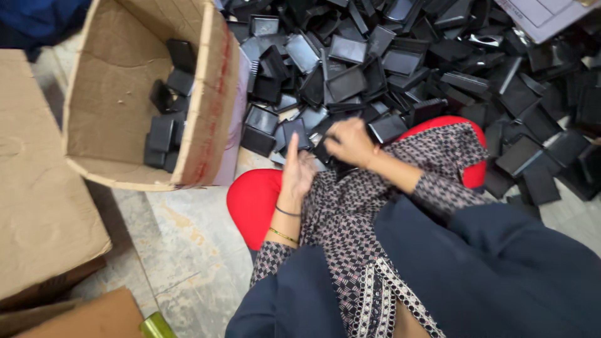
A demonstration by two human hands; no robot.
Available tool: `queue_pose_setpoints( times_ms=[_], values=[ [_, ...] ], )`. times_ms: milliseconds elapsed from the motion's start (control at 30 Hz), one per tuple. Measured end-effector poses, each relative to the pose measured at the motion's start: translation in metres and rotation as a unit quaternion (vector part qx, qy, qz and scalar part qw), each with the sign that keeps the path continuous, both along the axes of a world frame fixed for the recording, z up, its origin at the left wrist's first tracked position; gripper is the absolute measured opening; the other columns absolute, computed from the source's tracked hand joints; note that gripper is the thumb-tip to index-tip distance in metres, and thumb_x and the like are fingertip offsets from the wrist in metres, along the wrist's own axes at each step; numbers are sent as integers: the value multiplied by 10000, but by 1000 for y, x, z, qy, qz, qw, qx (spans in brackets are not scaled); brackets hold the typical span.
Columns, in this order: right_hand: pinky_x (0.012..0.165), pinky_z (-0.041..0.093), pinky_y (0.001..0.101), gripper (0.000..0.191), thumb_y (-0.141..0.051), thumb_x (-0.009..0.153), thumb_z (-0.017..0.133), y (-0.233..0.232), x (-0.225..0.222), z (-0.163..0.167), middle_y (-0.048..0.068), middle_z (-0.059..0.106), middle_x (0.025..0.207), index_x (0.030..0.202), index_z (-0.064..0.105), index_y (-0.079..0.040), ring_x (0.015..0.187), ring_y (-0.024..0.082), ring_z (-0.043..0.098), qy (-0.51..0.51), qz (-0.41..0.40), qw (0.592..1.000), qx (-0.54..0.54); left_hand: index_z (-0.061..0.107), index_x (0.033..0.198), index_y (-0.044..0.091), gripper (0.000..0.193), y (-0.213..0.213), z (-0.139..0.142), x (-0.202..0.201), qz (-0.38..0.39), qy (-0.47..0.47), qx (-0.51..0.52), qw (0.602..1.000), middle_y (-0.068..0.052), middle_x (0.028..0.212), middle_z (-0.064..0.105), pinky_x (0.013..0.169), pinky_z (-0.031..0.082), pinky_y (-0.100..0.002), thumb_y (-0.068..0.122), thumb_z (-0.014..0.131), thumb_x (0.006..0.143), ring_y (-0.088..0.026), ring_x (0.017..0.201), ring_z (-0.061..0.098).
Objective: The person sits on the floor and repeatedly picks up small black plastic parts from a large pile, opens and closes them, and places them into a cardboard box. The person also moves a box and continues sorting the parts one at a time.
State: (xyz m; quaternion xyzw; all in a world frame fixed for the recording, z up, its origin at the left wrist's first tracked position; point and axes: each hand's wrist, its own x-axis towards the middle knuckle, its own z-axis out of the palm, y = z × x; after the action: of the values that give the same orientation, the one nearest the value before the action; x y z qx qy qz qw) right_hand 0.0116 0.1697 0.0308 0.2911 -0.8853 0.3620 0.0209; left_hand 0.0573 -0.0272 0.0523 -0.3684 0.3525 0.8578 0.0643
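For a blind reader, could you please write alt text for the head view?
The left hand and right hand work together on a small black plastic tray beside a big heap of black trays. An open cardboard box at left holds several more.

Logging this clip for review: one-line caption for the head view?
Seated person's left hand and right hand work beside a pile of black plastic trays near a cardboard box.

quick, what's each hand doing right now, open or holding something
Left hand: open, fingers straight, holding nothing, beside the black plastic parts.
Right hand: fingers curled at the pile's edge; whether it grips a part cannot be told.
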Motion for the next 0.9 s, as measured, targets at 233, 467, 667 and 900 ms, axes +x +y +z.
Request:
queue_pose_setpoints(
  times_ms=[233,467,667,900],
  values=[
    [1011,480,427,518,-132,768,835,63,7,37,190,620,1293,1213,588,-36,1194,364,607,-41,157,985,-62,457,1440,235,583,-7,-53,-6,83,172,43,981,-69,1008,644,819,560,-459,371,703,930,-227,888,647],
    [1047,478,439,858,1,627,717,128,-81,-24,27,567,1438,1428,486,-202,1403,251,533,-106,199,921,317,627,1181,19,714,-40,-57,-12,76,151,137,976,-122,1011,708,894,562,-443,670,637,887,-267,918,688],
    [1066,409,501,1086,-223,569,940,119,-80,-33,197,431,1458,1480,353,-154,1360,422,409,-166,243,910,290,626,1025,20,746,-39,-50,-7,96,39,161,981,-165,940,696,852,577,-446,745,632,848,-285,876,687],
    [1048,478,390,952,-292,788,817,137,-73,7,205,551,1365,1602,355,-117,1242,291,571,-228,7,974,-17,651,1210,-35,872,-12,-41,-11,54,101,90,989,-149,1058,727,853,566,-405,756,491,880,-261,917,694]
  ],
)
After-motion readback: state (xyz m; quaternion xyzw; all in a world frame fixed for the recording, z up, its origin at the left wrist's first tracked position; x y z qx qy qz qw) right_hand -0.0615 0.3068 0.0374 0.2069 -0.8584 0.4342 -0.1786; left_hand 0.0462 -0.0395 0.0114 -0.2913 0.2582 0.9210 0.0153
